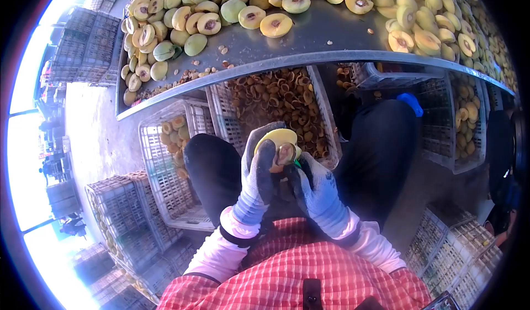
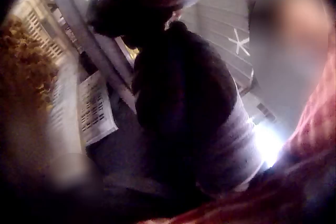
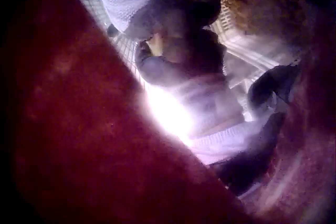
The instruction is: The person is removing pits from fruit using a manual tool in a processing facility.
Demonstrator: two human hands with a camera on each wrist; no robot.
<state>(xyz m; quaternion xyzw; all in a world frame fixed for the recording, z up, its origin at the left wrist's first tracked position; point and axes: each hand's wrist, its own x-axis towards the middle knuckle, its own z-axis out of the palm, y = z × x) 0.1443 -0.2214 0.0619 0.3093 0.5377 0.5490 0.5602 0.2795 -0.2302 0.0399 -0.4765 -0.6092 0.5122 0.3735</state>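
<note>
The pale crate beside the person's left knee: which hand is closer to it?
Left. In the head view, the left hand, holding a cut fruit, is right of the crate; the right hand is farther right, beyond the left hand.

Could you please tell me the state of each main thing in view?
Held fruit: cut open, brown centre showing
Left hand: gloved, gripping it
Right hand: gloved, gripping a mostly hidden green item
Tabletop fruit: many cut open
Middle crate: heaped with brown pieces
Left crate: holding fruit
</note>
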